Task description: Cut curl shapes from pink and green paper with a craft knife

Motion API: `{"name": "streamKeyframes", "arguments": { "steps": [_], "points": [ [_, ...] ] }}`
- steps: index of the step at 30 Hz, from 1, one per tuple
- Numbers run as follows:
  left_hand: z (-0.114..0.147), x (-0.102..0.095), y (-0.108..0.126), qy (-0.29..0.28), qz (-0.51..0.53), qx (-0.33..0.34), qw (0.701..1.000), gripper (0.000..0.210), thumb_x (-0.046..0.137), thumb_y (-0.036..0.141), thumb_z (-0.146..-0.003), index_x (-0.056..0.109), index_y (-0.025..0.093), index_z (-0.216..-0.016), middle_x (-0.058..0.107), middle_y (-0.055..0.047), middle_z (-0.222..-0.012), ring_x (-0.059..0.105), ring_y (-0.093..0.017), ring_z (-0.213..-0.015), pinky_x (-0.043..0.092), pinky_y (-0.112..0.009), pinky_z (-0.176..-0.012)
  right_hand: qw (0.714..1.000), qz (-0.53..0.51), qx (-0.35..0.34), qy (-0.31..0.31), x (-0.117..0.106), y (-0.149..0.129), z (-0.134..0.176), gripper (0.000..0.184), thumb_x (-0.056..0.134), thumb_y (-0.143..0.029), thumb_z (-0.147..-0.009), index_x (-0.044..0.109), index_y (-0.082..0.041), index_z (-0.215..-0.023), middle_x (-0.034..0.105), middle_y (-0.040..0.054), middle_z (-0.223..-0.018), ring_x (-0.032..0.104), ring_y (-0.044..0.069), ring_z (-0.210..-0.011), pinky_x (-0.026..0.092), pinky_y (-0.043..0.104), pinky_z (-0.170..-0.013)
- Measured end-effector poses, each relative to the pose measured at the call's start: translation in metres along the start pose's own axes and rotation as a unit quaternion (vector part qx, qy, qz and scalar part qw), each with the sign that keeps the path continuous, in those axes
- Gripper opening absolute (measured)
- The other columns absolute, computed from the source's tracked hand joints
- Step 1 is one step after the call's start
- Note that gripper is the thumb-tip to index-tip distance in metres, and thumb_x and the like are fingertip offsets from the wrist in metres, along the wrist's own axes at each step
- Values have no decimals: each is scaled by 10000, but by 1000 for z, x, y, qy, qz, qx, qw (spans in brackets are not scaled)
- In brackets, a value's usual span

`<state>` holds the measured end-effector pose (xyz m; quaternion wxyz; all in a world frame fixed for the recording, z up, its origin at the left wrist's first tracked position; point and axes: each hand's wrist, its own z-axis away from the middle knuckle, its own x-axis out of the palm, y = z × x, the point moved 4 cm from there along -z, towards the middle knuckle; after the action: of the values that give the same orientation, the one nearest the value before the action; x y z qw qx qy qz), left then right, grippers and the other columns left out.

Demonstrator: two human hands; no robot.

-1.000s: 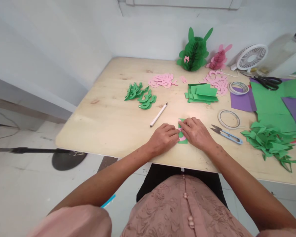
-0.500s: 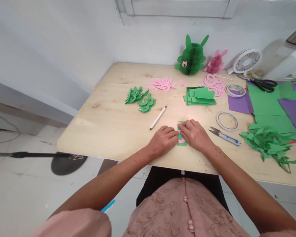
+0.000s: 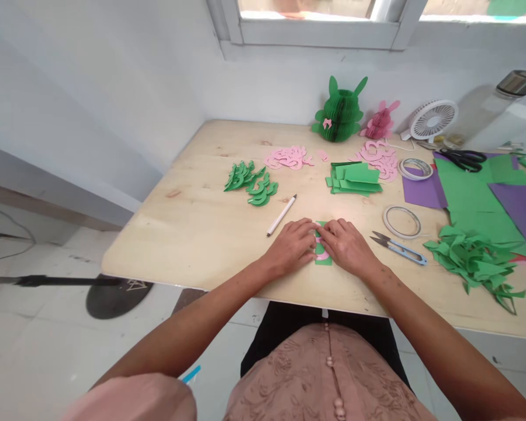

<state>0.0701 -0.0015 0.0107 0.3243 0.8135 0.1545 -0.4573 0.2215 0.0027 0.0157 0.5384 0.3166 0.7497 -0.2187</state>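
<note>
A green paper strip [image 3: 324, 262] lies flat on the table near the front edge, with a curvy pink paper cutout [image 3: 322, 256] on top of it. From the left, my left hand [image 3: 291, 247] holds both down, fingers bent and fingertips near the far end of the cutout. My right hand [image 3: 345, 245] presses on them from the other side, its thumb and fingers drawn together at the upper part. The two hands nearly meet there and hide much of the cutout. A white pen [image 3: 282, 215] rests beyond my left hand, and blue-handled thread snips [image 3: 398, 248] lie right of my right hand.
Green cutouts [image 3: 261, 189], pink cutouts [image 3: 288, 157] and stacked green paper pieces [image 3: 354, 178] lie farther back. Tape rolls [image 3: 402, 222], green scraps [image 3: 476, 257] and black scissors [image 3: 462, 159] are on the right. Paper bunnies [image 3: 339, 117] and a small fan [image 3: 433, 120] stand by the wall.
My left fingertips have shifted to the far end of the pink cutout, close to my right fingers. More of the cutout's near part shows. The camera view has tilted up slightly.
</note>
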Motion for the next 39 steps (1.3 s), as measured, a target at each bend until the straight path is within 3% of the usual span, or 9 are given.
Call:
{"name": "streamKeyframes", "arguments": {
  "steps": [10,39],
  "points": [
    [-4,-1,-4,-53,7,-15,998,128,679,225,-809,569,181,-860,564,-127,-1310,438,-278,-1311,397,-453,-1040,1000,-3,1,-3,1,1,0,298,477,-226,-958,617,-95,-1186,598,124,-903,472,252,-830,364,364,-691],
    [-8,-3,0,-98,-52,-9,994,224,634,266,-856,570,178,-1052,558,-121,-1325,473,-275,-1261,391,-427,-1004,998,-59,22,13,0,4,3,307,479,-216,-949,606,-119,-1211,613,126,-930,507,253,-865,405,368,-706]
  ]
}}
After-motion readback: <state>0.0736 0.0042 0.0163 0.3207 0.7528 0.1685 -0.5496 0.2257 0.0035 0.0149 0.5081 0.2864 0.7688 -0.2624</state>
